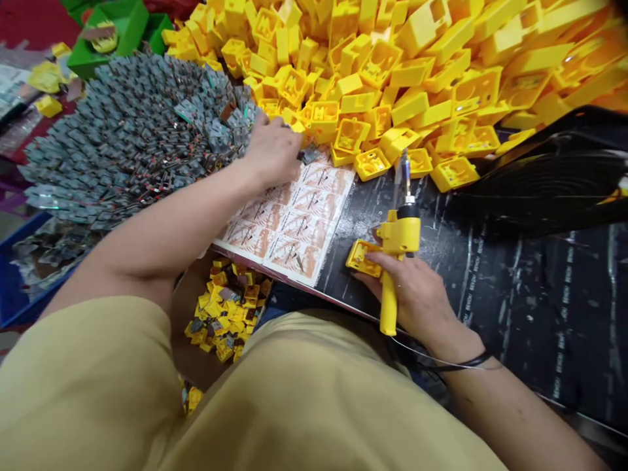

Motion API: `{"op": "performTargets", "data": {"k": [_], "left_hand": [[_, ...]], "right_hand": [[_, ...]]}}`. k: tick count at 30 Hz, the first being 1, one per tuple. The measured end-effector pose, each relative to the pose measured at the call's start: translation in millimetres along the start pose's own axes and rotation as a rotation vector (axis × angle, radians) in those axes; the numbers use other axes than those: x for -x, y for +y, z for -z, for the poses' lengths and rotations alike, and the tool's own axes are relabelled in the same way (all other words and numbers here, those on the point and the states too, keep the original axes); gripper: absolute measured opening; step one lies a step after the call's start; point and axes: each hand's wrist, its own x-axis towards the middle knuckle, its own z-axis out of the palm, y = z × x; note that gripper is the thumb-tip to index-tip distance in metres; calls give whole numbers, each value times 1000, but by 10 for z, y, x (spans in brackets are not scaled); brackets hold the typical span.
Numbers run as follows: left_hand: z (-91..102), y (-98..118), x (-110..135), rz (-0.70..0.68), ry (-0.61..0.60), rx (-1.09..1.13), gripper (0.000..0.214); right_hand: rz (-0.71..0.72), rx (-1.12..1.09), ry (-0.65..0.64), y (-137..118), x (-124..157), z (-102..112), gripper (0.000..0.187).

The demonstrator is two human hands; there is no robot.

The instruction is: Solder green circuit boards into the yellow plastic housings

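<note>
My right hand (415, 297) is closed around a yellow pen-shaped tool (395, 245) with a black collar and a thin tip pointing away from me. Its fingers also touch a small yellow plastic housing (360, 256) lying on the black work surface (515, 281). My left hand (272, 150) reaches forward to the edge of a heap of small grey circuit boards (127, 137), fingers pinched on a small grey piece (309, 155). A printed sheet of orange labels (289, 222) lies beneath my left forearm.
A large heap of yellow plastic housings (417, 65) fills the far side. Green bins (118, 33) stand at the far left. A box of assembled yellow parts (228, 314) sits below the table edge by my lap. A blue crate (19, 288) is at the left.
</note>
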Motion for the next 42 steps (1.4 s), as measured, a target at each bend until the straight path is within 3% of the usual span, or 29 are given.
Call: {"op": "performTargets", "data": {"k": [4, 6, 8, 11, 13, 16, 18, 20, 22, 27, 31, 36, 40, 42], "left_hand": [[284, -214, -5, 166, -36, 399, 33], [365, -249, -2, 175, -4, 481, 37], [365, -196, 8, 121, 3, 399, 34], [329, -48, 51, 32, -82, 186, 26], [370, -4, 100, 68, -93, 55, 28], [519, -96, 205, 155, -125, -122, 36], [591, -214, 301, 165, -228, -205, 33], [580, -312, 416, 150, -330, -251, 25], [483, -357, 529, 123, -354, -250, 20], [102, -293, 653, 58, -102, -115, 35], [-46, -268, 536, 25, -12, 142, 35], [176, -320, 258, 167, 143, 595, 39], [492, -238, 131, 114, 351, 809, 21], [556, -157, 112, 121, 406, 955, 14]], "right_hand": [[-35, 25, 27, 35, 29, -19, 35], [-27, 42, 24, 42, 23, -22, 35], [-18, 56, 28, 39, 13, -30, 34], [-13, 61, 37, 31, 18, -37, 34], [-10, 51, 37, 30, 36, -33, 36], [-12, 24, 38, 29, 63, -13, 40], [-10, 3, 44, 25, 67, 0, 43], [-4, -16, 54, 18, 61, 7, 44], [-2, -32, 60, 12, 48, 6, 44], [-1, -47, 54, 14, 38, -7, 47], [-11, -39, 61, 20, 55, -23, 46], [-13, -32, 61, 26, 59, -30, 50], [-23, -25, 63, 19, 38, -29, 45], [-28, -23, 64, 17, 29, -35, 43]]}}
